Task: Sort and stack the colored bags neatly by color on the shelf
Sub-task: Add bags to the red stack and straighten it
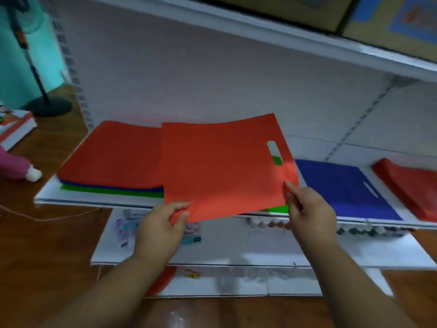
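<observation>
— What have you got there?

— A red bag, held flat in the middle of the frame, over the front of the shelf. My left hand pinches its lower left corner, thumb on top and fingers curled under. My right hand pinches the right edge just below the handle slot, fingers clamped on the cloth.

— Is it lying on anything?

— I cannot tell whether its far edge touches the shelf. Its left edge overlaps the mixed stack at centre left, where a red bag lies on top with blue and green layers showing beneath at the front edge.

— And under the bag you hold?

— A green bag peeks out below its lower right edge and through the handle slot.

— What else is on the shelf?

— To the right, beside my right hand, a blue bag lies flat, its slot toward the right. Further on, at the right edge of the frame, lies a red pile.

— Anything around?

— A fan stand is on the wooden floor in the upper left, with a box near it. The lower shelves are blurred; I see small packets, but not what they are.
</observation>
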Action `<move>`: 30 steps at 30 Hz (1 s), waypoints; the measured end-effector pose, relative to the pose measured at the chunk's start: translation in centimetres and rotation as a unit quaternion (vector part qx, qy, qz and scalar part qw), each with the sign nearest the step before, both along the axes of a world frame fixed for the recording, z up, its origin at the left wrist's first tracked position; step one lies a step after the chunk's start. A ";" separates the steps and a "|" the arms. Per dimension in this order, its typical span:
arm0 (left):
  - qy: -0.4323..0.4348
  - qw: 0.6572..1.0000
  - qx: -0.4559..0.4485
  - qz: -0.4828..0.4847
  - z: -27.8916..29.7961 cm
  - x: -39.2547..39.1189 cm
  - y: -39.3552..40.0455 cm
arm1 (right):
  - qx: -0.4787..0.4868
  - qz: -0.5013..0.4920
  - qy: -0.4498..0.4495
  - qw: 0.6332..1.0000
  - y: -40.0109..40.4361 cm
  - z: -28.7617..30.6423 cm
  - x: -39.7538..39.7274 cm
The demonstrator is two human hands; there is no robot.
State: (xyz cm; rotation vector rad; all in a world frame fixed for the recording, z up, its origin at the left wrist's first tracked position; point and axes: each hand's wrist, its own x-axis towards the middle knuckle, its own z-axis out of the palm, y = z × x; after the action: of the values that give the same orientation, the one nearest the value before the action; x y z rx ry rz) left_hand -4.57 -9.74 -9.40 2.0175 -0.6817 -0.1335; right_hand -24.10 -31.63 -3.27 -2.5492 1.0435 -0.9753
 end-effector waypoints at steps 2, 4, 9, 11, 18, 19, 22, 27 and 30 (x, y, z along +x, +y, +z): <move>-0.034 0.999 -0.006 -0.042 0.3 -1.5 -2.4 | 0.005 -0.044 -0.003 0.999 -1.0 0.0 -3.8; -0.067 0.994 -0.009 -0.090 0.9 -3.9 -5.6 | 0.013 -0.093 -0.004 0.996 -2.4 -0.4 -8.1; -0.092 0.976 -0.024 -0.197 1.3 -13.5 -14.3 | 0.029 -0.193 -0.013 0.981 -6.3 -0.2 -20.8; -0.091 0.971 -0.026 -0.221 1.4 -18.3 -18.4 | 0.015 -0.224 -0.010 0.974 -8.9 0.4 -26.5; -0.131 0.950 0.002 -0.285 3.7 -32.8 -30.4 | 0.045 -0.305 -0.005 0.951 -17.7 0.0 -42.4; -0.130 0.949 0.004 -0.285 3.8 -34.0 -31.8 | 0.050 -0.307 -0.006 0.951 -19.1 -0.1 -43.7; -0.145 0.947 0.018 -0.287 3.2 -36.4 -35.1 | 0.048 -0.302 0.007 0.952 -22.9 -0.7 -45.9; -0.187 0.941 0.030 -0.279 2.1 -37.0 -41.5 | 0.065 -0.300 0.025 0.952 -29.6 -1.8 -46.4; -0.227 0.925 0.050 -0.299 2.7 -36.9 -46.3 | 0.081 -0.317 0.037 0.944 -33.8 -1.8 -46.3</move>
State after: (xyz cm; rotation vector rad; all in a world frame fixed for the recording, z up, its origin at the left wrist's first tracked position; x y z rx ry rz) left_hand -41.43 -56.04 -6.68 1.8852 -1.6080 -0.0556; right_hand -70.42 -65.45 -5.12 -2.1549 1.9450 -0.8718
